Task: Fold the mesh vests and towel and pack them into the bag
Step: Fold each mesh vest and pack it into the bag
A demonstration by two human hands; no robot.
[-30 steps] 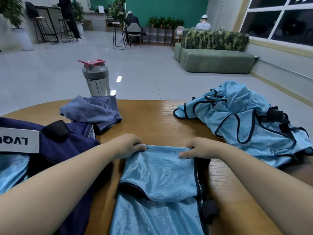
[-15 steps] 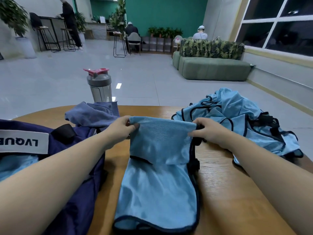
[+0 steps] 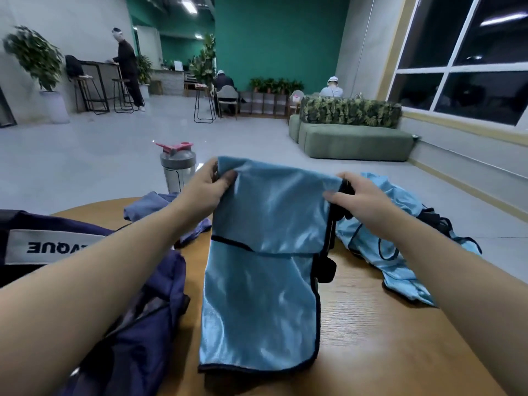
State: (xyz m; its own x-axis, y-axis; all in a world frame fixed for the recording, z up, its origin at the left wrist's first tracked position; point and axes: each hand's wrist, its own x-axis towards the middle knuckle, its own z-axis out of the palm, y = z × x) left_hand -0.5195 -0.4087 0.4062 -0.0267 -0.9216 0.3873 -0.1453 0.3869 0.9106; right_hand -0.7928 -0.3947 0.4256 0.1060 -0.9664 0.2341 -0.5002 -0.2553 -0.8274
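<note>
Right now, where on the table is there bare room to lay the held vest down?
Bare wood shows on the table between the held vest and the vest pile, running toward the near right edge. The left is crowded: the bag and towel fill it. Left hand and right hand grip the vest's top corners.

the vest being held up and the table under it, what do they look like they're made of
The vest: thin light-blue synthetic fabric, likely polyester mesh, going by its sheen, soft drape and fine weave; edges bound in black trim. The table: wood or wood-look veneer, showing brown grain lines under a smooth, slightly glossy finish; which one cannot be told.
</note>
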